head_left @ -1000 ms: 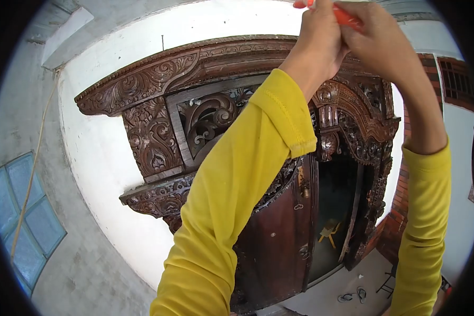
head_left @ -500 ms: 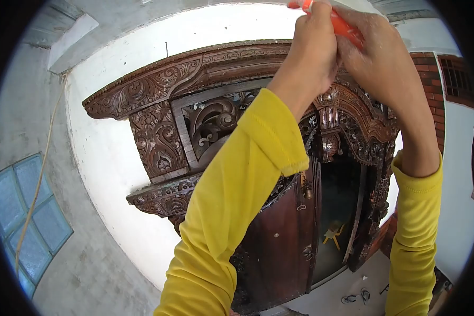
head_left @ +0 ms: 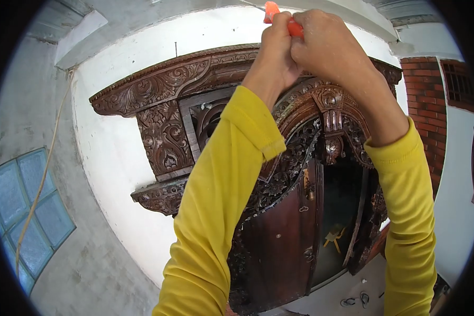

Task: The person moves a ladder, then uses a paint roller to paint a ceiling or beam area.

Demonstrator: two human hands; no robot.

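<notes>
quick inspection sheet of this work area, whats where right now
surface: white wall around a carved dark wood door frame
job's things: orange tool, gripped by both hands, raised above the frame's top
clutter: sandals on the floor by the doorway; small yellow stool inside
grippers: left hand and right hand closed together on the orange tool; yellow sleeves
cables: thin cord hanging down the grey wall at left
surroundings: glass block window, brick wall, door leaf ajar
</notes>
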